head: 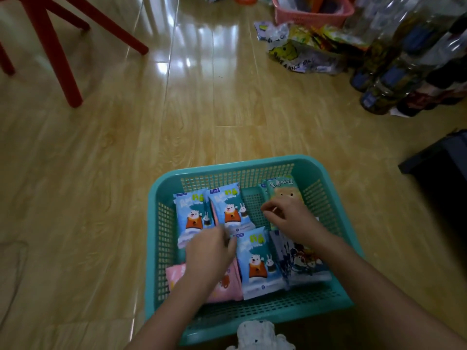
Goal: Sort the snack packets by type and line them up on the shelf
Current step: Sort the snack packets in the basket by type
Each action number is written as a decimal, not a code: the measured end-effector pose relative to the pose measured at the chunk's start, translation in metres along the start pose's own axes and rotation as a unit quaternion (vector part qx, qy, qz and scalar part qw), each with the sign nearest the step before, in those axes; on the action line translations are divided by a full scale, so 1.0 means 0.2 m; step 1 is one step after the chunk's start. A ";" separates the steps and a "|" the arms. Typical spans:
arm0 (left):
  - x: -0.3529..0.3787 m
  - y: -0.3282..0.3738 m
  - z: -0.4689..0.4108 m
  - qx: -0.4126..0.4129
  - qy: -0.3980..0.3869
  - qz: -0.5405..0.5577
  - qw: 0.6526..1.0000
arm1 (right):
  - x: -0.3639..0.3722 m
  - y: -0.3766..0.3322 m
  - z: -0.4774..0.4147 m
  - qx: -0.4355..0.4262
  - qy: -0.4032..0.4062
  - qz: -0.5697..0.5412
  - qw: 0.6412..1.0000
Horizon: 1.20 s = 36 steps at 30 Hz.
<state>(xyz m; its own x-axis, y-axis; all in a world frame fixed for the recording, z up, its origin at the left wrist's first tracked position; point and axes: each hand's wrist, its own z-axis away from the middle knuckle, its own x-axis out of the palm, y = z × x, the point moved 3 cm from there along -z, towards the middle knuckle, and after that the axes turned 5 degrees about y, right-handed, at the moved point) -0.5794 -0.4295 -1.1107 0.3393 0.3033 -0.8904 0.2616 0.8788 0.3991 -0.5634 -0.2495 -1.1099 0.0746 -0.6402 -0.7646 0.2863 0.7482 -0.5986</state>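
Head view showed snack packets (260,263) lying in a teal basket (227,168). Left hand (209,251) and right hand (290,218) curled their fingers over them, grasp unclear. Packets seemed light, slippery, crushable, best pinched by a sealed edge.

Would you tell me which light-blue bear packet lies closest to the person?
The light-blue packet beside the pink packet, in the near row; the other two lie side by side farther back.
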 end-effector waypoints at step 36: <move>-0.15 -0.34 -0.07 -0.118 0.032 0.387 0.914 | 0.23 -0.07 0.41 0.188 -0.108 -0.143 0.966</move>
<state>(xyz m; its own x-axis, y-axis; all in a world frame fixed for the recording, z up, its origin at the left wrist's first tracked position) -0.6203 -0.4925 -1.1152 0.2849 0.8820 -0.3754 -0.2402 0.4448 0.8628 -0.4861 -0.3028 -1.1177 0.1270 -0.8630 -0.4890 0.6486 0.4452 -0.6173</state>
